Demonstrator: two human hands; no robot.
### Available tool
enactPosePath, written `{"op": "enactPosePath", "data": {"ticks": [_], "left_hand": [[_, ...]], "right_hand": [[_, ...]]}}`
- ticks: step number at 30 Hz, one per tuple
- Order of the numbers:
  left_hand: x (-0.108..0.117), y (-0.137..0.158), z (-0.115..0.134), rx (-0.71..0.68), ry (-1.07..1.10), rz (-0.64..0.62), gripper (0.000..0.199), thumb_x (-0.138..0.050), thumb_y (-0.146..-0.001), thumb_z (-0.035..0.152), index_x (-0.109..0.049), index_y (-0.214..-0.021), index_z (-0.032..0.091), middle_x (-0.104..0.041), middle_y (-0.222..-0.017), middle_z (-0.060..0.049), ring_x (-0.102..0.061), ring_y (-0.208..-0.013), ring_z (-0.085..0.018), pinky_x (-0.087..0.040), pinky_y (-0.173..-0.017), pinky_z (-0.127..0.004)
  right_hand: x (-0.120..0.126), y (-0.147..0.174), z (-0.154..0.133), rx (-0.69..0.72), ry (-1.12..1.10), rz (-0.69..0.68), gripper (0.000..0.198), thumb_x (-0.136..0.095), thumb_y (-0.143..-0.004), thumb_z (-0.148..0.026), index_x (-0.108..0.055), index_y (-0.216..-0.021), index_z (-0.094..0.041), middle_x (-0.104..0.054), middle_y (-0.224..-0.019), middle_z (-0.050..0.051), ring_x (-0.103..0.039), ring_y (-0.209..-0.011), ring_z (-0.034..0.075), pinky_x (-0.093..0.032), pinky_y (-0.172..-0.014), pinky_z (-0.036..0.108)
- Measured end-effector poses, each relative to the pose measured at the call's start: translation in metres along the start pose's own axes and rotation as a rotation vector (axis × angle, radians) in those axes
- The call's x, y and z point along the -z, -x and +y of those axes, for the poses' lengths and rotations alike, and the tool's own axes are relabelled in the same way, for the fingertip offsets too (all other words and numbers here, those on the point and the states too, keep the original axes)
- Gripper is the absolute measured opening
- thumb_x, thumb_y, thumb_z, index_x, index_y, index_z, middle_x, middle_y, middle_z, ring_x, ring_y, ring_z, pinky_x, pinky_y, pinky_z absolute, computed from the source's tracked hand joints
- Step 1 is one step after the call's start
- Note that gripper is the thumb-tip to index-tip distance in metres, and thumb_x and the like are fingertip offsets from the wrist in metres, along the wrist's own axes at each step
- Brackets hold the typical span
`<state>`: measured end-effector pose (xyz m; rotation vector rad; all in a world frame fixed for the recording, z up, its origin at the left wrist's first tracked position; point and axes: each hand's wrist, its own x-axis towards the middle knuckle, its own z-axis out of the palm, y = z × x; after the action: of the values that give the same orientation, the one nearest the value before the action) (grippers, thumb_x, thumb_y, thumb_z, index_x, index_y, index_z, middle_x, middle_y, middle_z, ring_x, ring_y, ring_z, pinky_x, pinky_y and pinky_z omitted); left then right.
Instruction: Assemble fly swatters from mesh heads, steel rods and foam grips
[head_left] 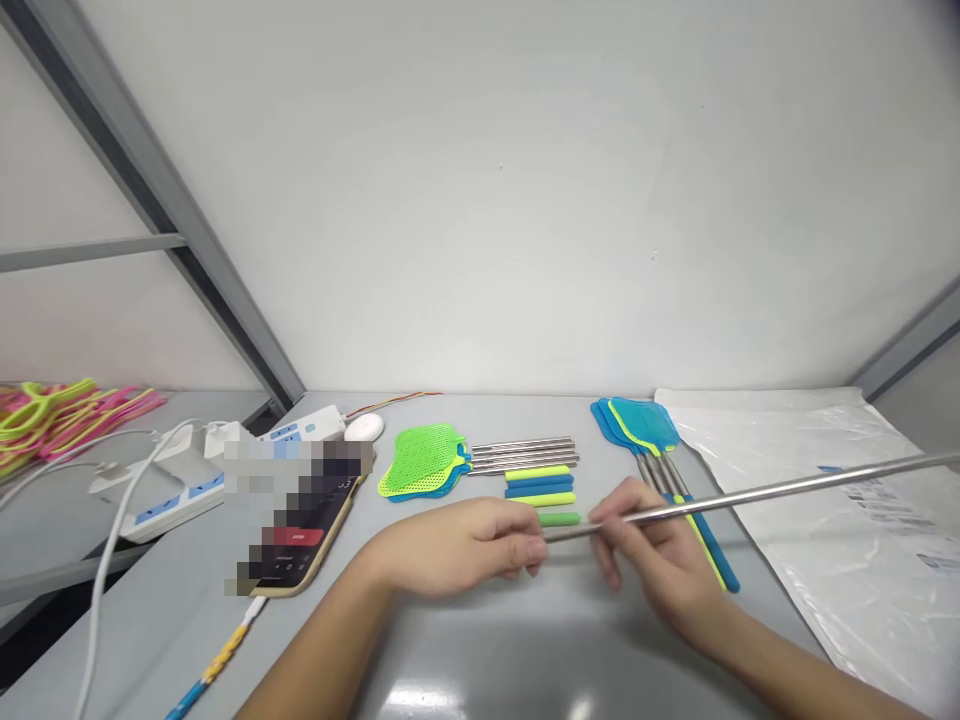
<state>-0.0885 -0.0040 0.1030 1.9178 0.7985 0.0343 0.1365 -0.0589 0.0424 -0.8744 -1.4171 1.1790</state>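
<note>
A long, thin metal rod point(795, 487) slants across the front, rising to the right past the view's edge. My left hand point(480, 545) is closed on its thinner left end, which the fingers partly hide. Further along, my right hand point(652, 550) pinches the same rod between thumb and fingers. Just behind my hands lie several loose coloured grips, among them a yellow grip point(538, 498) and a green grip point(561, 519). Beyond the left hand, fly swatter heads point(427, 458) are stacked with bare metal shafts point(523, 455) pointing right. Fly swatters with blue and yellow grips point(712, 540) lie behind the right hand.
On the left are a phone point(319, 530), partly blurred out, white power strips point(176, 505) with cables, and a round white object point(364, 428). Pink and yellow cords point(67, 415) lie at far left. A white plastic bag point(847, 560) covers the right side. A wall stands behind.
</note>
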Motion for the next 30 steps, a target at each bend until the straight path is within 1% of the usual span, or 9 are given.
{"op": "enactPosePath", "data": {"ticks": [3,6,10,16,19,22,25,27,30], "left_hand": [[0.010,0.009,-0.005,0.032,-0.054,0.051,0.033,-0.040,-0.092,0.049,-0.052,-0.080,0.020,-0.052,-0.079,0.002,-0.047,-0.073,-0.013,-0.037,-0.067,-0.024],[0.013,0.012,-0.007,0.036,-0.035,0.044,0.035,-0.035,-0.094,0.050,-0.048,-0.079,0.021,-0.047,-0.071,0.003,-0.045,-0.065,-0.013,-0.036,-0.062,-0.024],[0.009,0.011,-0.004,0.063,0.017,0.023,0.037,-0.032,-0.094,0.053,-0.043,-0.078,0.022,-0.042,-0.064,0.004,-0.038,-0.056,-0.012,-0.032,-0.054,-0.024],[0.007,0.014,-0.015,0.108,0.141,0.010,0.042,-0.035,-0.090,0.060,-0.046,-0.080,0.021,-0.041,-0.065,0.004,-0.035,-0.054,-0.011,-0.031,-0.051,-0.023],[0.006,0.024,-0.027,0.131,0.169,0.044,0.044,-0.038,-0.089,0.062,-0.049,-0.079,0.020,-0.041,-0.065,0.004,-0.034,-0.056,-0.011,-0.030,-0.052,-0.023],[0.006,0.042,-0.044,0.157,0.183,0.170,0.043,-0.043,-0.090,0.059,-0.058,-0.083,0.019,-0.043,-0.069,0.003,-0.036,-0.061,-0.011,-0.029,-0.054,-0.022],[0.004,0.068,-0.065,0.165,0.246,0.338,0.041,-0.050,-0.088,0.054,-0.066,-0.079,0.017,-0.041,-0.065,0.002,-0.036,-0.060,-0.011,-0.027,-0.053,-0.021],[0.000,0.085,-0.080,0.192,0.418,0.574,0.040,-0.057,-0.083,0.055,-0.067,-0.077,0.016,-0.036,-0.059,0.003,-0.030,-0.054,-0.009,-0.022,-0.047,-0.020],[-0.010,0.105,-0.099,0.172,0.795,0.902,0.037,-0.067,-0.076,0.052,-0.067,-0.088,0.017,-0.028,-0.054,0.007,-0.018,-0.045,-0.005,-0.014,-0.040,-0.016]], "right_hand": [[0.014,-0.007,-0.003,0.089,-0.025,0.114,0.016,-0.047,-0.097,-0.035,-0.055,-0.090,-0.022,-0.056,-0.057,-0.005,-0.050,-0.049,0.009,-0.038,-0.054,0.025],[0.024,-0.012,-0.005,0.048,-0.053,0.153,0.018,-0.048,-0.096,-0.037,-0.056,-0.092,-0.022,-0.057,-0.057,-0.004,-0.051,-0.048,0.011,-0.037,-0.053,0.027],[0.027,-0.015,-0.008,-0.002,-0.069,0.236,0.018,-0.052,-0.094,-0.039,-0.058,-0.092,-0.021,-0.058,-0.057,-0.003,-0.052,-0.048,0.013,-0.037,-0.051,0.028],[0.033,-0.020,-0.007,-0.008,-0.056,0.219,0.019,-0.051,-0.094,-0.038,-0.058,-0.090,-0.021,-0.057,-0.055,-0.003,-0.051,-0.048,0.012,-0.038,-0.052,0.027],[0.032,-0.018,0.000,-0.006,-0.013,0.157,0.019,-0.052,-0.094,-0.038,-0.059,-0.090,-0.021,-0.057,-0.056,-0.003,-0.051,-0.048,0.011,-0.038,-0.052,0.026],[0.029,-0.014,0.004,-0.021,0.014,0.083,0.018,-0.056,-0.092,-0.036,-0.061,-0.089,-0.020,-0.056,-0.054,-0.003,-0.050,-0.046,0.010,-0.038,-0.052,0.025],[0.028,-0.014,0.002,-0.069,-0.103,0.134,0.021,-0.056,-0.092,-0.039,-0.061,-0.088,-0.019,-0.052,-0.050,-0.005,-0.045,-0.044,0.009,-0.034,-0.049,0.024],[0.031,-0.015,0.000,-0.107,-0.206,0.197,0.022,-0.056,-0.091,-0.040,-0.061,-0.088,-0.019,-0.050,-0.051,-0.005,-0.043,-0.043,0.008,-0.032,-0.047,0.023],[0.032,-0.017,-0.003,-0.140,-0.290,0.215,0.021,-0.058,-0.090,-0.040,-0.061,-0.088,-0.020,-0.051,-0.053,-0.005,-0.042,-0.044,0.008,-0.031,-0.047,0.024]]}}
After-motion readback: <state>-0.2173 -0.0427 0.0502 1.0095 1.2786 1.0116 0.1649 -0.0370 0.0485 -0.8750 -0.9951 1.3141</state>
